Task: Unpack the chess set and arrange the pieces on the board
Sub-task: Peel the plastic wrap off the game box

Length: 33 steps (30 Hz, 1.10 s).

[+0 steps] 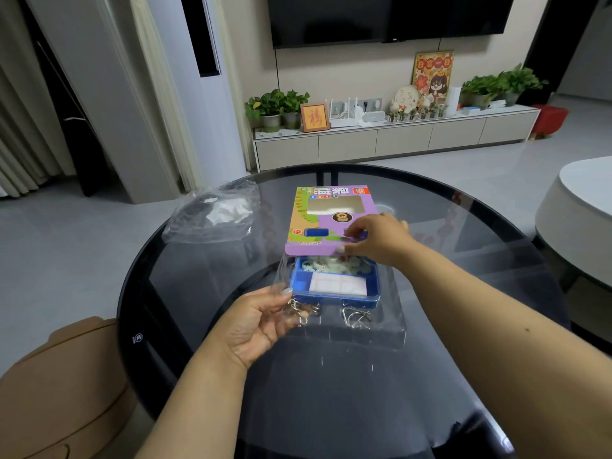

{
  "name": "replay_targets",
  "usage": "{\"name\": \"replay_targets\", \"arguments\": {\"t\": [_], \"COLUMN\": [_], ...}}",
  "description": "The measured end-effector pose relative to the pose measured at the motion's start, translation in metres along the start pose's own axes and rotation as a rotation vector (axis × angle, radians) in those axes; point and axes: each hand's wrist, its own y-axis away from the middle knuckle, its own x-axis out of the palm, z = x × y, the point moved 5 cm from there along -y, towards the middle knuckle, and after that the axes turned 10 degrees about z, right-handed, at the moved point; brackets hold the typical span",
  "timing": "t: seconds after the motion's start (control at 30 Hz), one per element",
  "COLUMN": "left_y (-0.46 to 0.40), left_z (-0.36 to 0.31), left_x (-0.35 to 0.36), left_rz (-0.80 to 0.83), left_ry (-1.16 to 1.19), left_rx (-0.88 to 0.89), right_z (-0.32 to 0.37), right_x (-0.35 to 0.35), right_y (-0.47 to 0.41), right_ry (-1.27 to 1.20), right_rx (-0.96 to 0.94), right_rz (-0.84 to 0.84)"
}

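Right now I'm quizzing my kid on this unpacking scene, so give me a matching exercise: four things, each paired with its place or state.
Things:
1 purple cardboard sleeve
2 blue plastic tray
3 crumpled clear plastic bag
4 silver metal ring puzzles

Places or states:
A lying far left on the table
B half slid out, pieces showing
C under the right hand
D nearest the viewer, in clear packaging

Pairs: 1-C, 2-B, 3-A, 4-D

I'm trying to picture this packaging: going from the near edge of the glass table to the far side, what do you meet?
Clear plastic tray with metal ring puzzles → blue box of white chess pieces → purple cardboard sleeve.
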Motion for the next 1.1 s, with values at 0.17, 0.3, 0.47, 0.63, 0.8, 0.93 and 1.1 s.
{"name": "replay_targets", "arguments": {"t": [0.17, 0.3, 0.47, 0.63, 0.8, 0.93, 1.1], "left_y": [0.002, 0.002, 0.0, -0.001, 0.001, 0.0, -0.004], "left_z": [-0.002, -0.002, -0.001, -0.001, -0.002, -0.006, -0.006], "left_x": [-0.001, -0.001, -0.004, -0.001, 0.0, -0.006, -0.011], "left_rz": [-0.009, -0.026, -0.031, -0.008, 0.007, -0.013, -0.044], "left_ry": [0.001, -0.011, -0.022, -0.027, -0.019, -0.013, -0.013], "left_rx": [-0.002, -0.018, -0.057, -0.07, -0.068, -0.051, -0.037], "right_z": [0.002, -0.003, -0.014, -0.027, -0.039, -0.026, -0.035], "right_x": [0.002, 0.001, -0.004, -0.004, -0.01, 0.003, 0.02], "right_y": [-0.014, -0.029, -0.044, -0.061, -0.065, -0.065, -0.069], "right_ry": [0.076, 0.192, 0.344, 0.339, 0.342, 0.288, 0.207], "right_rx": [-0.013, 0.015, 0.102, 0.251, 0.337, 0.045, 0.046], "right_rz": [0.014, -0.032, -0.064, 0.016, 0.003, -0.018, 0.084]}}
